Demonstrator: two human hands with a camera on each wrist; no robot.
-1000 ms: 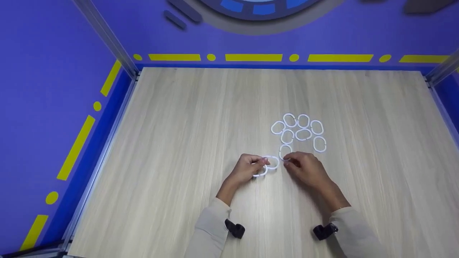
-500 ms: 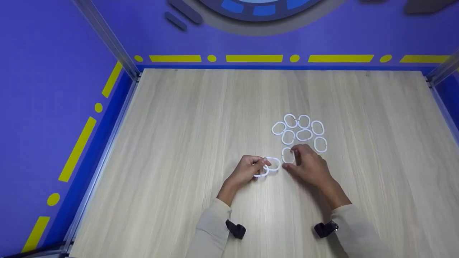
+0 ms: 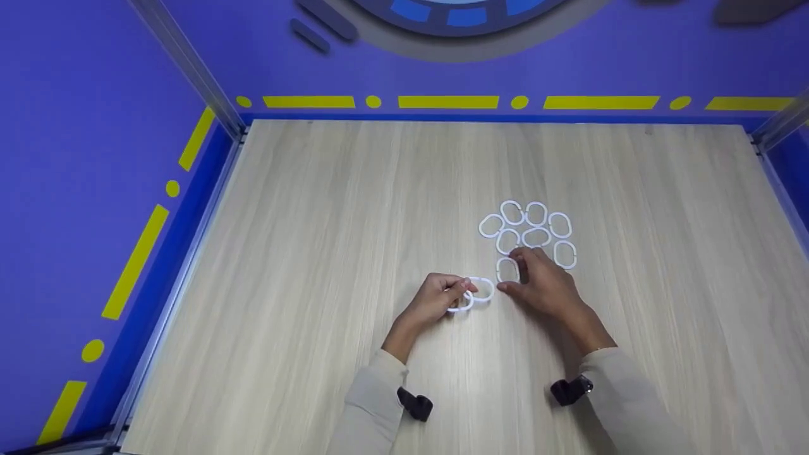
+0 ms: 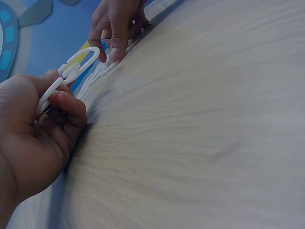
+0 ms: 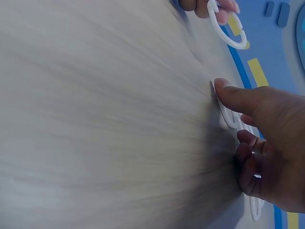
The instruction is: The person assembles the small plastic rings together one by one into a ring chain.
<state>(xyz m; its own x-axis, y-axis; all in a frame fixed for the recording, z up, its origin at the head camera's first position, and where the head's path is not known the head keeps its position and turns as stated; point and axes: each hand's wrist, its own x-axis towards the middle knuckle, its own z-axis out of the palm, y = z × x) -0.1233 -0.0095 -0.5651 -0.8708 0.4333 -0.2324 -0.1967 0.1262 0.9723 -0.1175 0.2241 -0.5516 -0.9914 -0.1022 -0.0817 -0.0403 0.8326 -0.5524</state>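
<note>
My left hand (image 3: 436,297) pinches two white oval plastic links that are hooked together. One link (image 3: 492,291) sticks out to the right of the fingertips; the other link (image 3: 464,309) hangs below the thumb. In the left wrist view the joined link (image 4: 98,53) is raised off the table. My right hand (image 3: 545,285) spans a single plastic link (image 3: 498,272) lying on the table, thumb at its near end and index finger at its far end. In the right wrist view the thumb touches that link (image 5: 225,113); its far end is hidden behind the fingers.
Several more white links (image 3: 536,227) lie loosely grouped on the wooden table (image 3: 328,253) just beyond my right hand. Blue panels (image 3: 442,76) with yellow marks stand at the table's back and left edges. Each sleeve carries a black wrist camera (image 3: 416,404).
The right hand's single link has turned and shifted slightly right, with its gap now facing left. My right fingers moved from its near end to span it. The left hand has stayed put.
</note>
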